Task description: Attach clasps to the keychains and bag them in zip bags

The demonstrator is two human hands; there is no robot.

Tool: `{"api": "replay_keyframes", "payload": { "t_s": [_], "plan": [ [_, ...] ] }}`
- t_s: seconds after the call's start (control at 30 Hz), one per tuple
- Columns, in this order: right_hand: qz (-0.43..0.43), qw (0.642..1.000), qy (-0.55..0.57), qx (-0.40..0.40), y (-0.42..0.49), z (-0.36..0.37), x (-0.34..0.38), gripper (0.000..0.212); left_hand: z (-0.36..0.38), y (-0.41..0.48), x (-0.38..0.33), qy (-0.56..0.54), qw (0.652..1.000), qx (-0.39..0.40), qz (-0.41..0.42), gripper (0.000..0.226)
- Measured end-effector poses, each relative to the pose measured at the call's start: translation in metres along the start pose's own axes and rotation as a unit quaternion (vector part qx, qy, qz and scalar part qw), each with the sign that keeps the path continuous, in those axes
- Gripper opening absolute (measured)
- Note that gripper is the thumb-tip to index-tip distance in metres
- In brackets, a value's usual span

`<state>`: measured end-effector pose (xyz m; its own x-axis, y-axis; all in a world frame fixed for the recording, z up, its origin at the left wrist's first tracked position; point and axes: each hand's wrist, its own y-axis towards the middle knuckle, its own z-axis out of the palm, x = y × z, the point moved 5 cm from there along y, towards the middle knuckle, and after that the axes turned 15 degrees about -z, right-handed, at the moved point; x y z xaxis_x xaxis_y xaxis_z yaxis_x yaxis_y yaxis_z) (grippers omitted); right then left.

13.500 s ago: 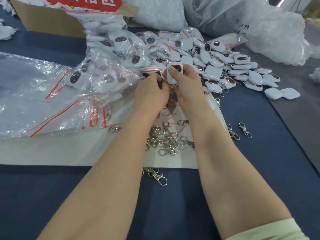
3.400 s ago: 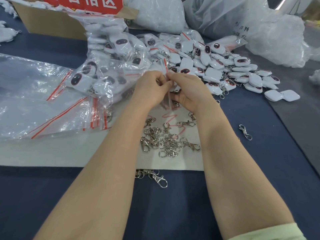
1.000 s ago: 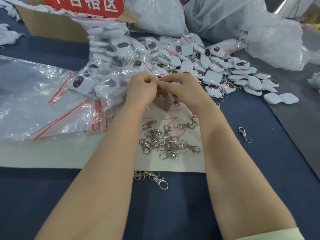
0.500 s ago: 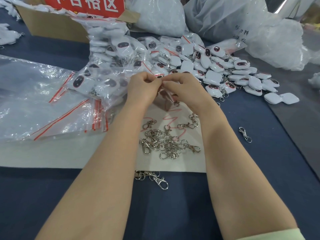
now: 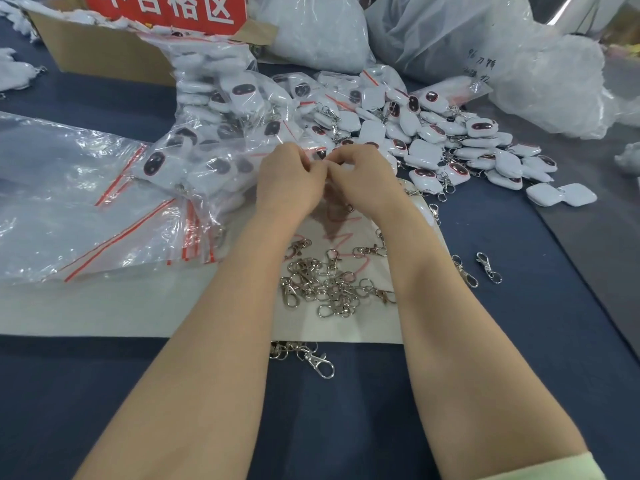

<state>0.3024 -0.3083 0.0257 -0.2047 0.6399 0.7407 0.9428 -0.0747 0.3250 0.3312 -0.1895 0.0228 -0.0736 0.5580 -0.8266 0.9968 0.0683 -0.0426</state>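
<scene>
As your two hands met over the far end of the white sheet [image 5: 104, 306], your left grip [image 5: 287, 181] and right grip [image 5: 367, 183] each pinched the top edge of one small zip bag [image 5: 333, 205], fingertips curled and almost touching. That bag hung between your palms just above the sheet, its contents mostly hidden. Nearer you lay one tangled pile of clasps [image 5: 329, 282], more than ten, too knotted for an exact count. Two single clasps [image 5: 488, 268] lay on the blue surface [image 5: 519, 341] beside your right forearm, and one small clump [image 5: 313, 358] sat at the sheet's near edge. Beyond your hands spread a heap of white keychains [image 5: 433, 133], dozens, with two stray keychains [image 5: 578, 199] at its right end. One large clear sack [image 5: 214, 133] of bagged keychains leaned on the left.
</scene>
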Motion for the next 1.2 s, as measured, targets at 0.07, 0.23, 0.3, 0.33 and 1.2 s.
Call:
{"api": "replay_keyframes", "payload": {
  "t_s": [0.07,0.23,0.3,0.33,1.2],
  "plan": [
    [-0.006,0.998,-0.058,-0.029,0.001,-0.004,0.000,0.016,-0.002,-0.005,-0.005,0.041,0.999,-0.019,0.027,0.024],
    [0.018,0.994,-0.055,-0.098,0.002,-0.017,-0.003,0.017,-0.012,-0.008,-0.023,0.146,0.987,-0.037,0.055,0.026],
    [0.009,0.993,-0.095,-0.071,0.003,-0.013,-0.001,0.017,-0.016,-0.008,-0.029,0.183,0.981,-0.027,0.064,0.028],
    [0.002,0.992,-0.109,-0.058,0.004,-0.010,-0.001,0.017,-0.018,-0.007,-0.030,0.191,0.979,-0.023,0.067,0.030],
    [0.066,0.982,0.167,-0.066,0.005,-0.007,0.025,0.022,0.003,0.007,0.008,-0.161,0.974,0.125,-0.103,0.022]
  ]
}}
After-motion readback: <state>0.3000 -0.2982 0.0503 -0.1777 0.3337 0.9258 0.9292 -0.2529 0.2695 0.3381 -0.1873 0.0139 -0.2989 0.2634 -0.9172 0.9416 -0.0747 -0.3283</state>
